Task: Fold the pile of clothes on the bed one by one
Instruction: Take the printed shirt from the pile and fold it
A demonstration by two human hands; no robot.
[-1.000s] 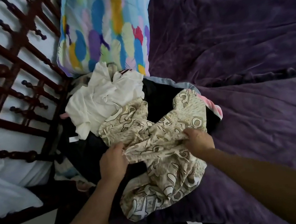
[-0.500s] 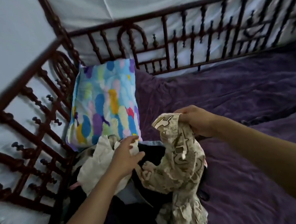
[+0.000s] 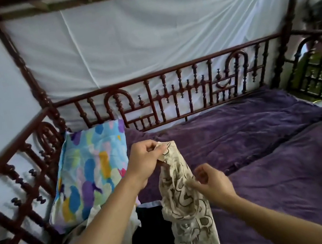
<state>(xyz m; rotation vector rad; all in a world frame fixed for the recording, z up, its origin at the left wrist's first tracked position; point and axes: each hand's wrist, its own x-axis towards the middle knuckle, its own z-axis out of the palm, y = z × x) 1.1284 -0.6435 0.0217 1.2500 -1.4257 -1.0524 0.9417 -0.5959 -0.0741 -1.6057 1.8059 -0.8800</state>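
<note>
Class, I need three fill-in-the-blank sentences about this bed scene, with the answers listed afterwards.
1. The left hand pinches the patterned garment at its ____ end.
2. The right hand pinches it ____ the left hand.
3. The blanket on the bed is ____.
Answers: top; below; purple.

Bare left grip (image 3: 143,162) and right grip (image 3: 212,183), bare slim forearms (image 3: 100,226).

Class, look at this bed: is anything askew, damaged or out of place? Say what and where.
Nothing looks damaged or spilled. The colourful pillow leans tilted against the left rail, not flat, and the patterned garment hangs bunched from the left hand.
</note>
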